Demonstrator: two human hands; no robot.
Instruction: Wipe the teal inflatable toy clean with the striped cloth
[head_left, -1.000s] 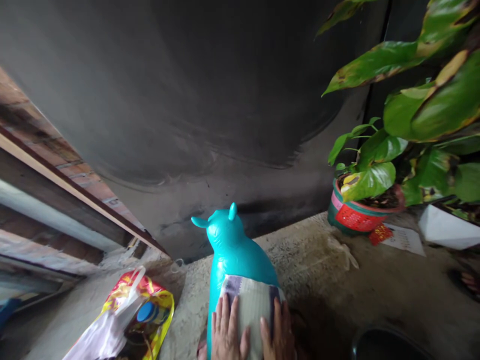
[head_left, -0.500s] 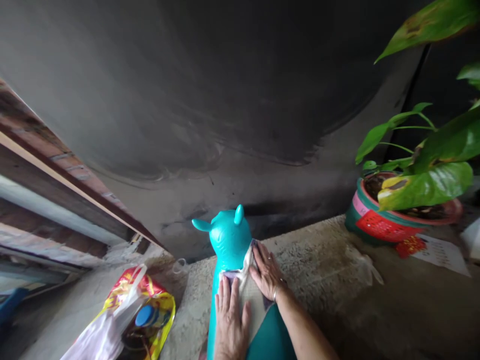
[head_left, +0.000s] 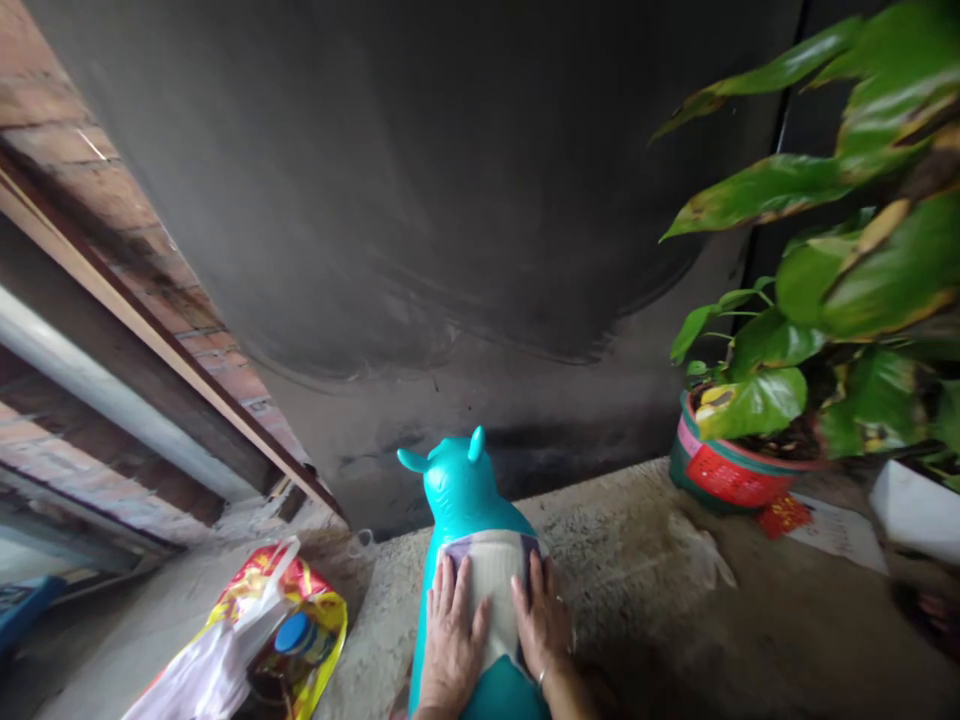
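A dark wall (head_left: 450, 200) is seen behind the turquoise toy animal (head_left: 459, 492), while to the toy's right a leafy plant (head_left: 892, 270) is held in soil in a green pot (head_left: 682, 478), whose red label (head_left: 724, 475) is too blurred to be read. To the toy's left a red-and-yellow bag (head_left: 328, 603) is set down, and on the toy's back a striped cloth (head_left: 495, 572) is pressed by the left hand (head_left: 454, 625) and right hand (head_left: 544, 620), both laid flat, fingers outstretched. Within the bag a blue-capped jar (head_left: 295, 635) is held; on a paper (head_left: 844, 532) beyond the toy's right, illegible writing is borne.
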